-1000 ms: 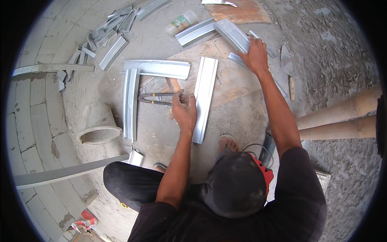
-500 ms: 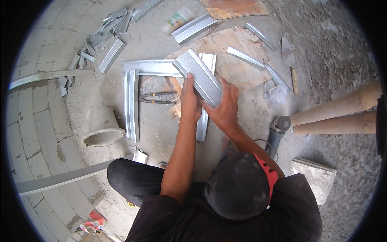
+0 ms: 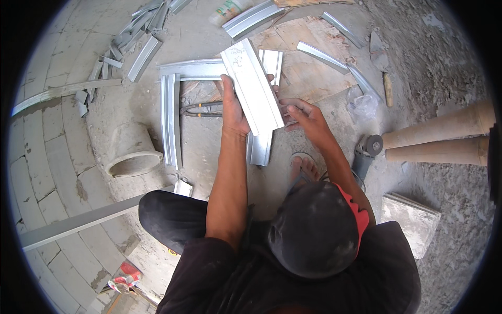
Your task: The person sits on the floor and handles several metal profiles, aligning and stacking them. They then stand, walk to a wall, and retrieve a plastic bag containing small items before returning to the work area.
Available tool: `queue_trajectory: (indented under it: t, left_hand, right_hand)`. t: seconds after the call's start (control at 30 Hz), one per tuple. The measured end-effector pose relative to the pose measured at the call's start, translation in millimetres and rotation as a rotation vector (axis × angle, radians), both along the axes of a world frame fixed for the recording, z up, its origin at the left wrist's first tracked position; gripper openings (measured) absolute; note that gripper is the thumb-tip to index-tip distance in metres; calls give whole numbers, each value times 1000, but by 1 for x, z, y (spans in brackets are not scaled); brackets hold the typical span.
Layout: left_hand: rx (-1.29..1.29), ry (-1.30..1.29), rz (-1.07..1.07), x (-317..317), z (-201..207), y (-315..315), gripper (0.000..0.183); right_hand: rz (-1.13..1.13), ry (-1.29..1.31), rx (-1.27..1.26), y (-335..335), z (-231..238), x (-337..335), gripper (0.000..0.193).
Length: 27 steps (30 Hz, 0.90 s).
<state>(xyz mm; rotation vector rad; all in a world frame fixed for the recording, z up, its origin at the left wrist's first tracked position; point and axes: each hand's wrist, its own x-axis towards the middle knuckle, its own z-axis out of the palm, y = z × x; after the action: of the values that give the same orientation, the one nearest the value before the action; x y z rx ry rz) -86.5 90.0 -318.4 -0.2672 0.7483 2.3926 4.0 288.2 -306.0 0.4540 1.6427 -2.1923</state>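
My left hand grips a short galvanized metal channel by its left edge, thumb on the rim and fingers passing underneath. The piece is tilted, with its bright face and some scribbled marks turned up. Beside its lower right edge is my right hand, fingers apart; whether a fingertip touches the metal I cannot tell. Below the held piece, a longer channel lies on the floor, partly covered. Two more channels, one crosswise and one upright in view, form a corner with it. Metal snips with orange-marked handles lie between them.
An angle grinder lies on the right near two brown poles. A trowel, a plastic bag and plywood are farther off. On the left are a bucket on its side, metal offcuts and a long profile.
The held channel has turned over, its marked bright face now up. My right hand has let go and moved right with fingers spread. The view has shifted, so the floor things sit higher.
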Motion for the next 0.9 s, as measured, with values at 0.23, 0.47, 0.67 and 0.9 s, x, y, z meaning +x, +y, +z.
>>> queue_trajectory:
  t: [0.23, 0.47, 0.67, 0.9]
  left_hand:
    - [-35, 79, -2, 11, 4, -2, 107]
    - [-7, 400, 4, 5, 21, -12, 116]
    - [-278, 82, 327, 8, 29, 0, 117]
    - [215, -111, -183, 37, 20, -10, 106]
  right_hand:
    - [66, 197, -20, -11, 28, 2, 38]
    - [166, 204, 216, -15, 22, -6, 41]
    - [-100, 569, 736, -28, 17, 6, 35]
    - [-189, 938, 1118, 0, 3, -1, 36]
